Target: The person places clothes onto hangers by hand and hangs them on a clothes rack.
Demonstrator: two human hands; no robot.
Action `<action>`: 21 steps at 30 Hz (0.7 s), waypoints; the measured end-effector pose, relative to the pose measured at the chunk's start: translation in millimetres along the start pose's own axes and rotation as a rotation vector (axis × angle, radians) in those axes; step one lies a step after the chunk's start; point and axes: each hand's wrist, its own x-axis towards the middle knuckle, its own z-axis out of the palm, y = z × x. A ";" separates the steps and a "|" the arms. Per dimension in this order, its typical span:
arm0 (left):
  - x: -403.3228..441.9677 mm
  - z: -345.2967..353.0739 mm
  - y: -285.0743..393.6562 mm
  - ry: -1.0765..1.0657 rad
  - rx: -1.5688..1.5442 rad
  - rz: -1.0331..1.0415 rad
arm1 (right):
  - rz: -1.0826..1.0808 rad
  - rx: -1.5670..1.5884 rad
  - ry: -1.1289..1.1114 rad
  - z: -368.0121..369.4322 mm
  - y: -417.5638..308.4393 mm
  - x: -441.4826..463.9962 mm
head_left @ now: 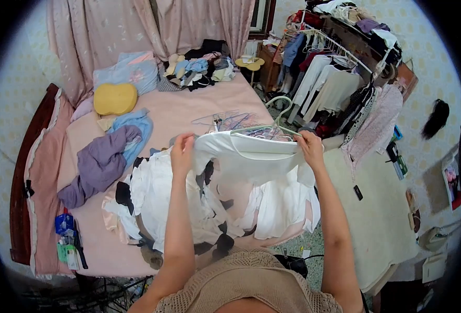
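A white shirt (251,161) is stretched between my two hands above the bed. My left hand (182,152) is closed on the shirt's left shoulder. On the other side, my right hand (311,147) grips the right shoulder, close to the end of a pale green clothes hanger (278,119). The hanger's hook points up and its bar runs along the shirt's neckline, partly hidden by cloth. Behind the shirt lies a heap of loose hangers (235,120). Below it are a pile of white clothes (160,195) and another white garment (282,208) at the bed's edge.
On the pink bed (188,112) are a purple garment (102,161), a yellow cushion (114,99) and a mixed clothes pile (199,68). A loaded clothes rack (345,52) stands at the back right. A phone (358,193) rests on the cream surface (376,229).
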 end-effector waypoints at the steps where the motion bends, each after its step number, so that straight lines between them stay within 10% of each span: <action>1: -1.4 6.5 17.1 0.004 0.003 -0.001 | -0.002 0.003 -0.003 1.0 -2.3 0.8; 3: -5.0 20.7 46.4 -0.128 0.544 0.458 | -0.013 -0.017 -0.025 1.6 -6.9 2.4; 7: -7.2 45.6 51.6 -0.245 0.666 0.544 | -0.028 0.068 -0.015 2.8 -22.1 4.3; 21: -9.5 39.0 55.9 -0.183 0.673 0.299 | 0.194 0.010 0.176 10.7 -32.9 -11.8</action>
